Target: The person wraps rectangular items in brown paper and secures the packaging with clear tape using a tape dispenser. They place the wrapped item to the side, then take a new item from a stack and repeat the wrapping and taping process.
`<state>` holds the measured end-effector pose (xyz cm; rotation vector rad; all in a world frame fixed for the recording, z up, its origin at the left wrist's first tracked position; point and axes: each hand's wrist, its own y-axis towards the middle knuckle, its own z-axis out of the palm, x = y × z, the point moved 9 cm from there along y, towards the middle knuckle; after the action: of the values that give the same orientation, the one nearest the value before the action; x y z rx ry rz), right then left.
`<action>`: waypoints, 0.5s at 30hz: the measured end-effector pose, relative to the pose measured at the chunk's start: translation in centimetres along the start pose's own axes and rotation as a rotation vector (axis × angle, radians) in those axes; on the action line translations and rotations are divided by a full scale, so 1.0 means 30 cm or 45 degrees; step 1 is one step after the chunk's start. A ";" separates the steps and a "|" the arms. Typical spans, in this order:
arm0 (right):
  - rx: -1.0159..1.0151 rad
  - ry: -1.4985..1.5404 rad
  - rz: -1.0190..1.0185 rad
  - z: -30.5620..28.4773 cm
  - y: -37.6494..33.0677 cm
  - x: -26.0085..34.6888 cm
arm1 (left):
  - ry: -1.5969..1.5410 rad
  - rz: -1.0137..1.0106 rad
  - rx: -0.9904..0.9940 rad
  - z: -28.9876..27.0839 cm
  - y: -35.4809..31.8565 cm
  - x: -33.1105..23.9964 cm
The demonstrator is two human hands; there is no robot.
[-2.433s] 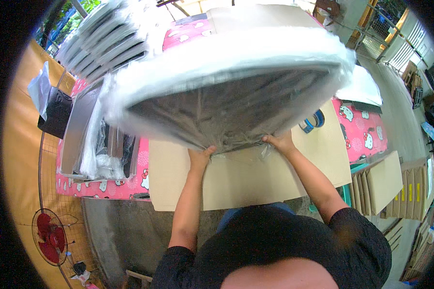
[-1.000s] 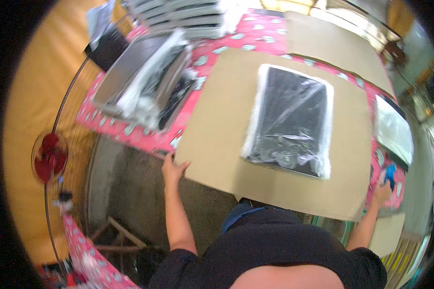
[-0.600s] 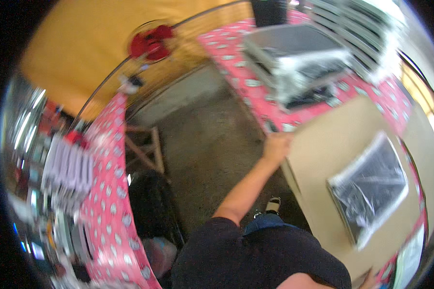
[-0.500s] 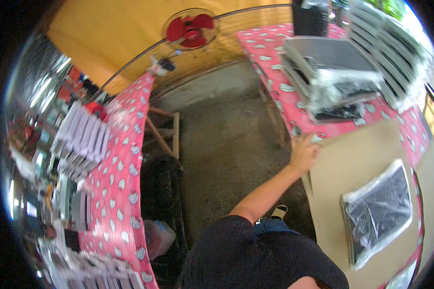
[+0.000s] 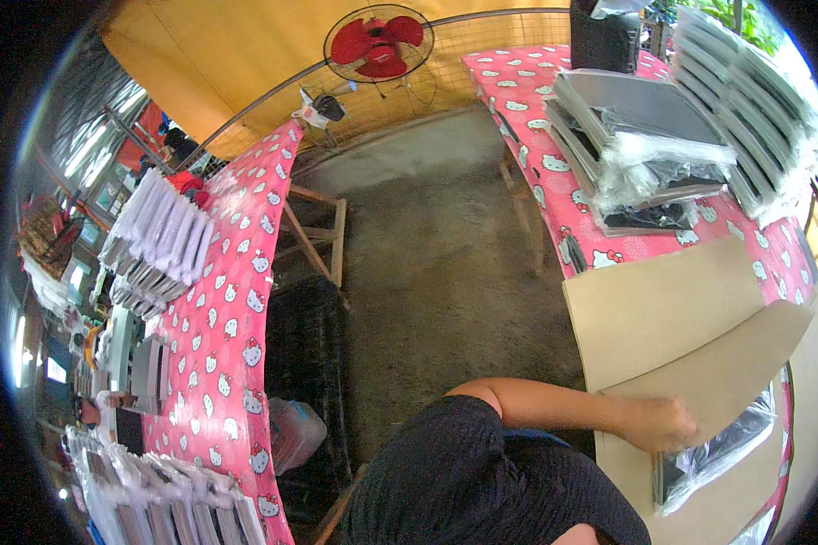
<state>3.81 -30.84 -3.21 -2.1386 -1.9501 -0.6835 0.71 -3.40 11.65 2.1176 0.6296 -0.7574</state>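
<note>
My left hand (image 5: 659, 424) is closed on a brown paper or cardboard sheet (image 5: 713, 363), its fingers partly blurred. The sheet bends over the upper part of a flat dark panel in clear plastic wrap (image 5: 718, 463), hiding that part. Under both, another brown sheet (image 5: 663, 304) lies on the table on my right. My left arm reaches across to the right from a black sleeve. My right hand is not in view.
Pink patterned tables (image 5: 218, 363) stand on both sides of a concrete floor (image 5: 427, 272). Plastic-wrapped dark panels (image 5: 645, 118) are stacked at the far right. Wrapped stacks (image 5: 159, 227) line the left table. A red-bladed fan (image 5: 379, 43) stands at the back by a yellow tarp.
My left hand has moved from the brown sheet's far left edge toward me and right, folding the sheet over the wrapped panel. The view has shifted slightly.
</note>
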 end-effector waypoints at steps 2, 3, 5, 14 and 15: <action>0.012 0.011 0.004 0.000 -0.009 0.008 | 0.058 0.012 0.212 0.124 -0.002 -0.010; 0.016 0.015 0.009 -0.005 -0.018 0.010 | 0.073 0.025 0.280 0.173 -0.011 -0.010; 0.019 0.030 0.019 -0.014 -0.026 0.007 | 0.118 0.051 0.395 0.255 -0.032 -0.007; -0.084 0.186 0.039 -0.127 0.056 0.096 | 0.329 0.330 0.774 0.444 -0.126 0.053; -0.075 0.215 0.010 -0.108 0.092 0.150 | 0.345 0.337 0.826 0.445 -0.138 0.063</action>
<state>5.99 -28.52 2.12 -2.0462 -1.8553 -0.8993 -4.68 -11.40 1.38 2.8613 0.2361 -0.5745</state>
